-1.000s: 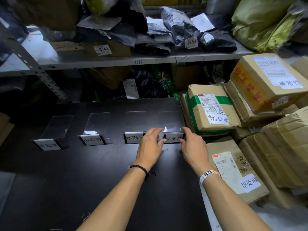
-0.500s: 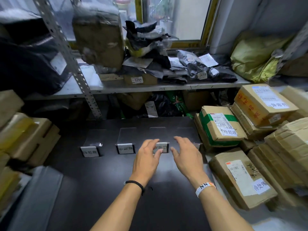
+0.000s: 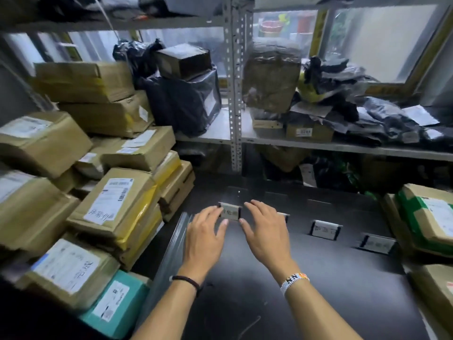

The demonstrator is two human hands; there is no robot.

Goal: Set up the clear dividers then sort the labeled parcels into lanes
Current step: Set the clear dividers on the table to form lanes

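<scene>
Left hand and right hand had shifted left along the table to the end divider, loose-fingered either side, gripping nothing; it looked light, stiff, slick, best pinched at its labelled base.

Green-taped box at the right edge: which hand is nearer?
Right. The right hand sits left of the green-taped box, with divider labels between them; the left hand lies farther left, on the other side of the leftmost label.

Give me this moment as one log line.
phase: divider setup | left hand: open, left of leftmost divider label | right hand: open, right of it | contact: unclear | parcels: stacked beside table
</scene>
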